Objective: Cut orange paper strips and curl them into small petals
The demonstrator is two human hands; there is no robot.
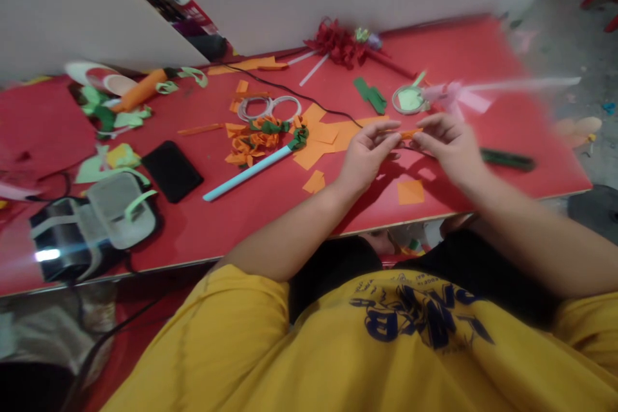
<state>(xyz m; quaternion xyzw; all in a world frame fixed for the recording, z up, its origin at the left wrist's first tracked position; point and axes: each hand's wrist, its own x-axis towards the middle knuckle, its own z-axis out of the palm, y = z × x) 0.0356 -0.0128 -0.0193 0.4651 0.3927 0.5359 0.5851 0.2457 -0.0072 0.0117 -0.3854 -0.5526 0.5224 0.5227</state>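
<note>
Between my fingertips, a small twisted piece of orange paper (410,134) is stretched sideways above the red table. My left hand (369,151) pinches its left end, and my right hand (447,141) pinches the other. Just below them lies an orange paper square (410,192). To the left, orange paper pieces (324,135) are piled in a loose overlapping heap. Beside that heap rests a paper flower (255,140) with crumpled orange petals and green wrapping, on a light blue stem (248,172).
Tape rolls (286,108), a tape roll with green paper (408,100), dark red paper flowers (338,42) and pink paper (454,100) lie farther back on the red table (193,232). A black phone (172,170) and a black case (96,225) stand at left. A cable (309,98) crosses the table.
</note>
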